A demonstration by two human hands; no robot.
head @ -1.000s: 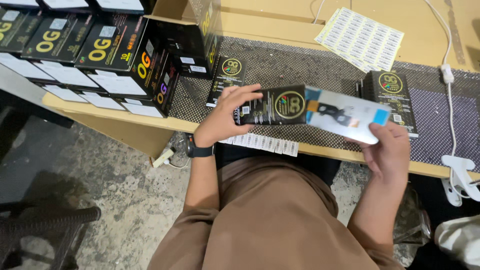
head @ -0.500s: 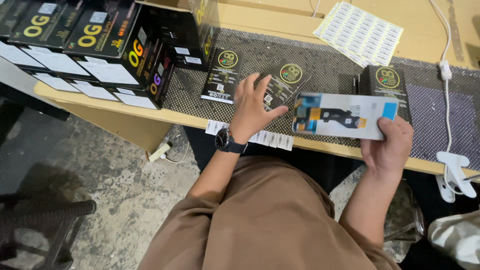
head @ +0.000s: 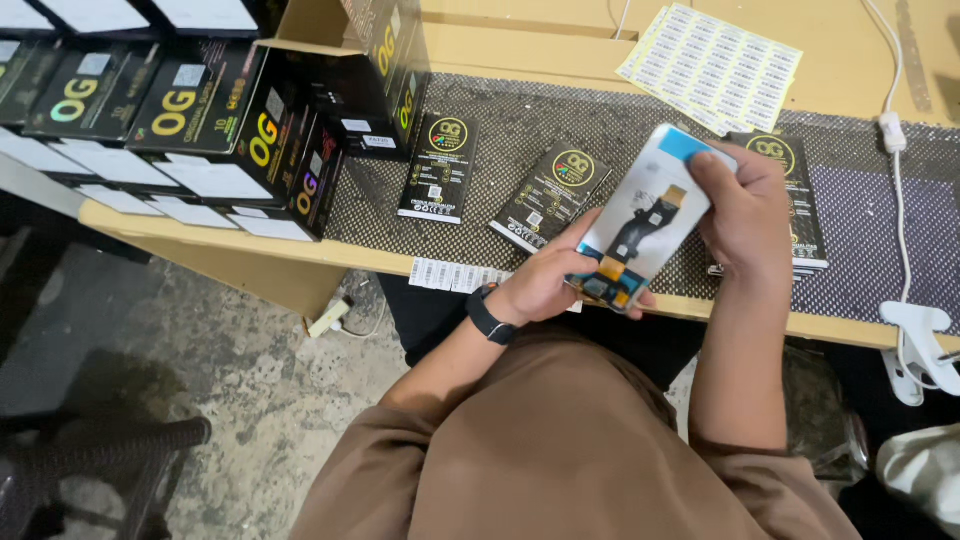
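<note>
Phone screen part (head: pixel 640 225) now upright (both hands)

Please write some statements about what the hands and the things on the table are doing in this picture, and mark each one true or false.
1. Both hands hold the white screen panel. True: the left hand takes its lower end, the right hand its upper end.
2. The panel lies flat on the mat. False: it is lifted above the black mesh mat.
3. A sheet of labels lies on the table behind the mat. True.
4. The left wrist is bare. False: it wears a dark wristband.
5. Two flat black packets lie on the mat left of the panel. True.
</note>
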